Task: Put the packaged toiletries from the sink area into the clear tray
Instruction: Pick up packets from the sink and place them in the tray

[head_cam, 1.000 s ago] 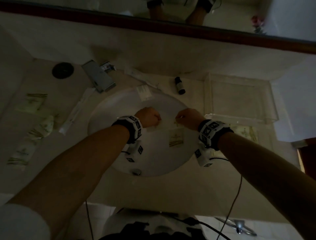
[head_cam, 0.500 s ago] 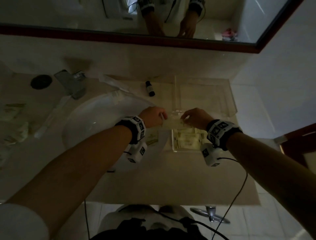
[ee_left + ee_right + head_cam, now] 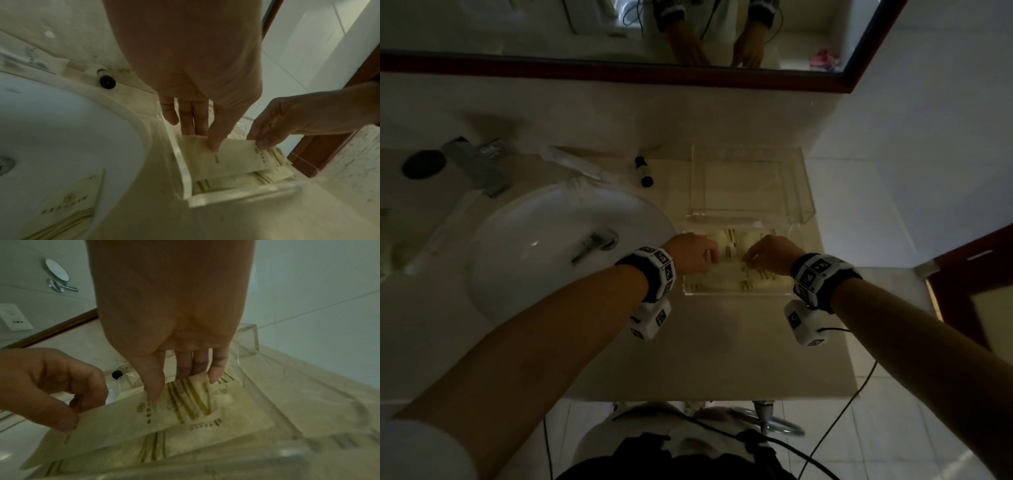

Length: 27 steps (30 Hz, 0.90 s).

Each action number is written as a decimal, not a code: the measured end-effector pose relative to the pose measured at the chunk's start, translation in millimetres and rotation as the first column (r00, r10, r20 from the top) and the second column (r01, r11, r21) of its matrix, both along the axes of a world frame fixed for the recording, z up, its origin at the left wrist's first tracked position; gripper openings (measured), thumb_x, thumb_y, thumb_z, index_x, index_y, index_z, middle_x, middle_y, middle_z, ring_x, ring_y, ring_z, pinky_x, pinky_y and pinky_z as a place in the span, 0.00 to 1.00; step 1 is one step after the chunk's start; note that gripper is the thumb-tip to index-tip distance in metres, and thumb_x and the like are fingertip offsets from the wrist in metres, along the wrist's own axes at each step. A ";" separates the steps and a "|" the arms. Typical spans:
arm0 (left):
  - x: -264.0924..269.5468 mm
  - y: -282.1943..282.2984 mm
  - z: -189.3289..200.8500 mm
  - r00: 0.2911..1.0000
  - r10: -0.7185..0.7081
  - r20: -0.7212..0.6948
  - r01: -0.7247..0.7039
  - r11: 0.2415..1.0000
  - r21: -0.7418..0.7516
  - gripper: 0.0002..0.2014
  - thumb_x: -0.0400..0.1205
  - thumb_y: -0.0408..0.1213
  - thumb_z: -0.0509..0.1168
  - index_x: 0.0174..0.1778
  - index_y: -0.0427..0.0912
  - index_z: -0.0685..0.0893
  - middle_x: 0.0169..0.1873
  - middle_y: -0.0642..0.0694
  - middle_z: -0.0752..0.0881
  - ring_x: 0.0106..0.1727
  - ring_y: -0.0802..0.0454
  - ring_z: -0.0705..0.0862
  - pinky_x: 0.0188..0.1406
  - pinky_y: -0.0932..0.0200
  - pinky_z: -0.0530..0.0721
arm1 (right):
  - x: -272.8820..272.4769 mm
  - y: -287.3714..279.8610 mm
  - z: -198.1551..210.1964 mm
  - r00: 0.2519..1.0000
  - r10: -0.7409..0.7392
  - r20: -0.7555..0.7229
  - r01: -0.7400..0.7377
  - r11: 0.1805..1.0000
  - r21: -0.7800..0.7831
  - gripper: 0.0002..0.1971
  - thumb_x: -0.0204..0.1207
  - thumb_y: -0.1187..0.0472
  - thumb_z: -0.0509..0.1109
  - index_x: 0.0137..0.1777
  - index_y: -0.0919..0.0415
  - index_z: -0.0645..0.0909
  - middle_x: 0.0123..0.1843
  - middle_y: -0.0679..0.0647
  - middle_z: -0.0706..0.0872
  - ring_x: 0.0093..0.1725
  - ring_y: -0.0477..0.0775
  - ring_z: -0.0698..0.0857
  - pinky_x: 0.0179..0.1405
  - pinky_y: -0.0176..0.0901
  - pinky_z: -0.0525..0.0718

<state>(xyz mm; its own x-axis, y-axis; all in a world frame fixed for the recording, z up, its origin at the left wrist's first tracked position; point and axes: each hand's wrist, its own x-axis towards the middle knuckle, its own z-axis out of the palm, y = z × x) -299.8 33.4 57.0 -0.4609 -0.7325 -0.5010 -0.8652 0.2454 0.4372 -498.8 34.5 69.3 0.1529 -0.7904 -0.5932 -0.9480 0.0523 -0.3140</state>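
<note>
A flat cream packet (image 3: 729, 269) with gold stripes is held by its two ends. My left hand (image 3: 697, 253) pinches its left end (image 3: 218, 155) between thumb and fingers. My right hand (image 3: 770, 255) pinches the striped right end (image 3: 185, 395). The packet hangs low over the near compartment of the clear tray (image 3: 736, 293), where several similar packets (image 3: 216, 431) lie. The tray's far compartment (image 3: 801, 185) looks bare. Another packet (image 3: 68, 209) lies inside the sink basin; my left arm hides it in the head view.
The white sink basin (image 3: 534, 246) lies left of the tray, with the faucet (image 3: 479, 164) behind it. A small dark-capped bottle (image 3: 644, 173) and a long wrapped item (image 3: 575, 164) lie by the back wall. More packets (image 3: 385, 246) sit at the far left.
Both hands have carried the packet rightward from above the sink basin to the tray's near compartment and lowered it. The head view has swung right with them.
</note>
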 end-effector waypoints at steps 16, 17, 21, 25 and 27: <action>-14.2 14.8 -2.7 0.980 -0.085 0.181 0.110 0.985 -0.134 0.17 0.81 0.32 0.57 0.62 0.50 0.83 0.61 0.45 0.82 0.59 0.45 0.82 0.57 0.50 0.82 | -5.1 6.9 -15.2 0.980 0.149 -0.132 -0.158 0.986 -0.060 0.11 0.77 0.52 0.69 0.56 0.52 0.87 0.58 0.52 0.86 0.56 0.55 0.84 0.52 0.43 0.82; -14.4 15.2 -3.3 0.979 -0.081 0.185 0.110 0.982 -0.151 0.17 0.82 0.33 0.56 0.63 0.50 0.82 0.62 0.45 0.81 0.60 0.45 0.81 0.58 0.49 0.81 | -5.8 6.4 -16.3 0.983 0.145 -0.115 -0.153 0.986 -0.065 0.11 0.77 0.52 0.69 0.57 0.51 0.86 0.58 0.52 0.86 0.57 0.55 0.83 0.53 0.44 0.81; -10.2 13.8 -5.5 0.993 -0.005 0.120 0.029 0.980 -0.195 0.18 0.83 0.40 0.56 0.68 0.51 0.77 0.65 0.45 0.78 0.67 0.45 0.75 0.65 0.46 0.77 | -4.5 2.8 -14.5 0.989 0.122 -0.078 -0.129 0.988 -0.082 0.14 0.76 0.52 0.71 0.61 0.49 0.82 0.61 0.53 0.85 0.60 0.56 0.82 0.53 0.44 0.79; 5.1 10.7 -4.5 0.997 0.069 0.033 -0.059 0.968 -0.245 0.22 0.80 0.48 0.63 0.71 0.52 0.74 0.70 0.46 0.74 0.70 0.45 0.72 0.66 0.49 0.74 | 6.8 -3.8 -7.6 0.995 0.095 -0.009 -0.095 0.989 -0.115 0.20 0.74 0.51 0.73 0.66 0.50 0.79 0.63 0.53 0.83 0.60 0.56 0.82 0.54 0.43 0.78; 15.0 9.2 -2.0 0.991 0.132 -0.027 -0.134 0.961 -0.242 0.25 0.77 0.50 0.67 0.71 0.53 0.72 0.73 0.48 0.71 0.73 0.46 0.70 0.68 0.48 0.73 | 15.6 -7.8 -4.2 0.997 0.080 0.022 -0.076 0.987 -0.144 0.21 0.72 0.49 0.74 0.65 0.48 0.79 0.64 0.54 0.80 0.58 0.55 0.83 0.50 0.41 0.76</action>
